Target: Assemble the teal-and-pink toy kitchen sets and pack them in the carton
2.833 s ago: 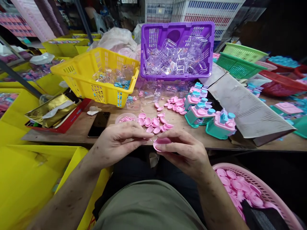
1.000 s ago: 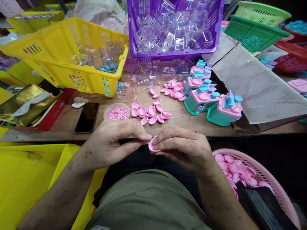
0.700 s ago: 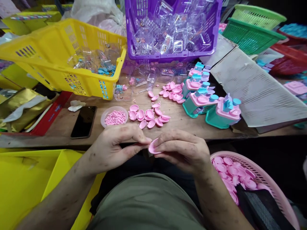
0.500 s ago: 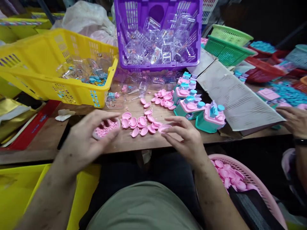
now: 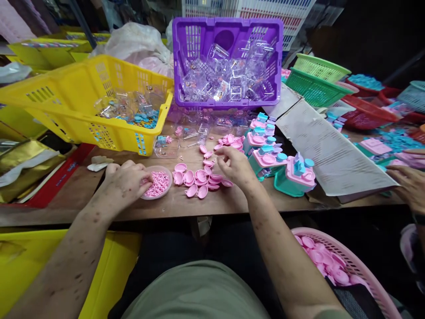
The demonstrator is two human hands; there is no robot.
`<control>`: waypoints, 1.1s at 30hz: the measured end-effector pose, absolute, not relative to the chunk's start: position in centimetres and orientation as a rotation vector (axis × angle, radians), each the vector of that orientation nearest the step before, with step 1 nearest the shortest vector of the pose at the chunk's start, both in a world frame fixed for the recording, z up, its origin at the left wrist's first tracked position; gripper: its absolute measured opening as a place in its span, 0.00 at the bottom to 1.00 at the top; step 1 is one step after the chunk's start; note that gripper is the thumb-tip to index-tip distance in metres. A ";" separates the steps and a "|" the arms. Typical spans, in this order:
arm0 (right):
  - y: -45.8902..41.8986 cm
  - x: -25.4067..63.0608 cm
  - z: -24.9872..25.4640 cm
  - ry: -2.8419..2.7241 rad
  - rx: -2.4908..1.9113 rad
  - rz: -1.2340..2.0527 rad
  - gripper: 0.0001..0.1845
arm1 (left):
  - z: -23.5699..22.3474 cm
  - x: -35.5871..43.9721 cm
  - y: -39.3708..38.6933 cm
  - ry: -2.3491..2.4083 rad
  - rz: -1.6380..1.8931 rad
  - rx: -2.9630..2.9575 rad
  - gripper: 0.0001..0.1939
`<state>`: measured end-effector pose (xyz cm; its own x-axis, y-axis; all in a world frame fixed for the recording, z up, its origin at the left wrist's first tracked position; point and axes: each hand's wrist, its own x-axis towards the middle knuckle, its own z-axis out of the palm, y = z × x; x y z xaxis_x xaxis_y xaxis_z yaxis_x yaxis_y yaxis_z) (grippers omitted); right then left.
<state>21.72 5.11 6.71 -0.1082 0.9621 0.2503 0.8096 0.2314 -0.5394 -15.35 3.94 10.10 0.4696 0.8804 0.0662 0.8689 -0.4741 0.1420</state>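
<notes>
A wooden worktop [image 5: 179, 210] is backed by stacked white crates [image 5: 259, 9]. On it, near the front edge, a round dish [image 5: 170, 185] is filled with small pink bits [image 5: 156, 182]. The dish's left side is reached over by the left hand [image 5: 123, 186], whose fingers are bunched closely at the bits; whether one is pinched cannot be told. Just right of the dish, pink cups [image 5: 200, 176] are scattered. Their right side is overhung by the right hand [image 5: 235, 167], its fingers loosely curled; whether a cup is held there cannot be told. Farther right, teal-and-pink toys [image 5: 295, 179] are lined up. Behind, clear cases are held in a yellow basket [image 5: 129, 141] and a purple crate [image 5: 229, 104]. At far right, another person's hand [image 5: 411, 186] is seen.
</notes>
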 end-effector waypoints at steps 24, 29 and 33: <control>-7.2 16.9 12.1 -2.042 -0.615 0.588 0.06 | 14.2 -12.0 -3.8 0.842 1.151 1.948 0.05; -9.4 16.6 12.5 -1.954 -0.614 0.632 0.14 | 15.7 -9.9 -6.4 0.757 1.159 1.928 0.04; -10.5 16.8 12.8 -1.943 -0.597 0.626 0.11 | 16.2 -8.8 -7.7 0.649 1.138 2.024 0.09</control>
<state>16.83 -10.53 12.84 -0.4074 0.6421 0.6494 0.1419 0.7470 -0.6495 -8.84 -7.71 16.15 0.4851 0.7092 0.5115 0.0794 -0.6183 0.7820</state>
